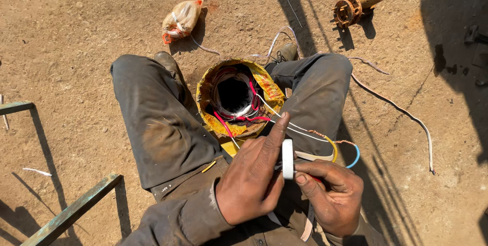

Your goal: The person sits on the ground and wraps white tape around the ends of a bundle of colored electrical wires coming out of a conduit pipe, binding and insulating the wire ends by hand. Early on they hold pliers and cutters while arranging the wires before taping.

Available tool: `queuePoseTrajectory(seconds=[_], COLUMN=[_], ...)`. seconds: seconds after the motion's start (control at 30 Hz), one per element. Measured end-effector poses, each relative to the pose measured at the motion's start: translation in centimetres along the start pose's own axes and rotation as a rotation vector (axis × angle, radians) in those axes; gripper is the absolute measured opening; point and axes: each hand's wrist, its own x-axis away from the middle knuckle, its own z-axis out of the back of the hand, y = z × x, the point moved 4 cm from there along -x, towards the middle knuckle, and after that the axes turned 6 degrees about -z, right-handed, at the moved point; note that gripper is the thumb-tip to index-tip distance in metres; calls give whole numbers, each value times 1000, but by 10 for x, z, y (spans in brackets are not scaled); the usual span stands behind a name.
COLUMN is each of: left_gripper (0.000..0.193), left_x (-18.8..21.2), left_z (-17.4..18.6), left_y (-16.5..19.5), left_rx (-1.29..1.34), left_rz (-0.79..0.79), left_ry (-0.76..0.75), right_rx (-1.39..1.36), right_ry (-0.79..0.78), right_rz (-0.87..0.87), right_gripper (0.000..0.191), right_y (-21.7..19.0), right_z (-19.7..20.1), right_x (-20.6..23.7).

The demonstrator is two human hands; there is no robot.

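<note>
- Closest to you, your left hand (252,177) is curled around a white roll of tape (287,159), thumb and lower fingers pressed to it, while the forefinger sticks out straight toward the motor body.
- Your right hand (331,195) sits just beside it, fingers bent inward and pinching the same roll from the other side; a bit of red wire shows under the fingertips. A pale strip of tape (308,225) hangs down below this hand.
- The roll stands on edge between both hands, above your lap.
- Just past your hands, a yellow wire (333,146) and a blue wire (355,157) loop out to the right over your thigh, each with a bared copper end twisted near it.
- Thin white leads run from there back into the stator (239,98), a round yellow-rimmed housing clamped between your knees, its dark bore ringed by red and white windings.
- Your grey trousers (152,124) are dusty, your shoes just beyond the housing.
- On the dirt farther out lies a crumpled plastic bag (181,19) at upper left.
- A rusty metal fitting (356,6) stands at upper right, well apart.
- A long pale cable (406,119) snakes across the ground to the right.
- A green metal frame (71,210) crosses the lower left corner.
</note>
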Motion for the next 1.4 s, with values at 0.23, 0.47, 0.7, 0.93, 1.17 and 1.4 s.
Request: queuePoseTrajectory(seconds=[0.23, 0.47, 0.7, 0.93, 1.17, 1.4], left_gripper=[68, 60, 62, 51, 89, 66], left_x=[5, 15, 23, 18, 10, 18], left_z=[1, -10, -17, -20, -13, -14], left_y=[-32, -36, -13, -25, -17, -30], left_rx=[327, 624, 25, 53, 54, 607], left_rz=[574, 464, -232, 170, 118, 611], left_ry=[-243, -36, 5, 177, 25, 12], right_rx=[23, 69, 63, 140, 1, 95], right_ry=[-41, -23, 17, 68, -18, -124], right_rz=[31, 57, -35, 17, -19, 74], right_gripper=[14, 17, 16, 17, 16, 27], right_y=[-8, -10, -3, -6, -7, -17], right_z=[-4, -2, 1, -1, -1, -4], right_x=[-8, -11, -17, -7, -6, -17])
